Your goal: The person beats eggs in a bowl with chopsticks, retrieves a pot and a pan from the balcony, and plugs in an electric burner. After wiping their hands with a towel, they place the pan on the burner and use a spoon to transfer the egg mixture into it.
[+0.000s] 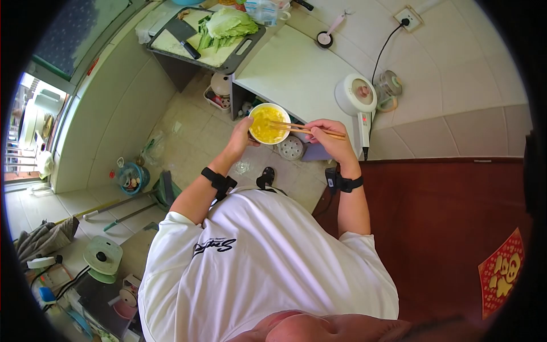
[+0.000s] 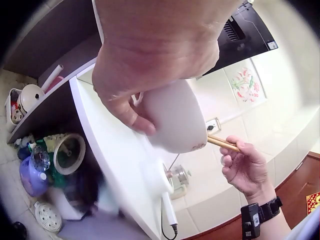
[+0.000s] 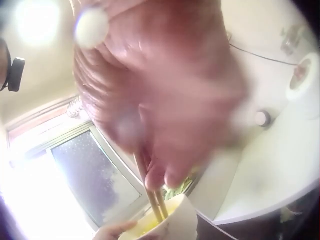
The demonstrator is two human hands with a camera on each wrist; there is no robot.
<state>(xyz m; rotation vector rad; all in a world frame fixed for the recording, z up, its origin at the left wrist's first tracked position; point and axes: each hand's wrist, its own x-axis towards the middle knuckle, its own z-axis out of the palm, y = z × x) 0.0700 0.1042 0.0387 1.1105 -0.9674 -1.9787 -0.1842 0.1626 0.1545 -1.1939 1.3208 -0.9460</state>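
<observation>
A white bowl [image 1: 269, 142] of yellow beaten egg [image 1: 264, 123] is held up in front of my body, short of the counter. My left hand [image 1: 241, 135] grips it from the side, fingers around its wall in the left wrist view. In my right hand [image 1: 330, 137] is a pair of wooden chopsticks [image 1: 319, 130], pinched near the back end. Their tips dip into the egg, as the right wrist view shows too, where the chopsticks [image 3: 157, 205] slant down past the bowl's rim.
The white counter [image 1: 302, 68] runs beyond the bowl, with a white electric pot [image 1: 348, 96] and a glass jug [image 1: 390, 85] near the wall. A cutting board [image 1: 171, 43] carries a knife [image 1: 190, 50] and leafy cabbage [image 1: 231, 25]. Below, a blue bin [image 1: 142, 175] stands on the floor.
</observation>
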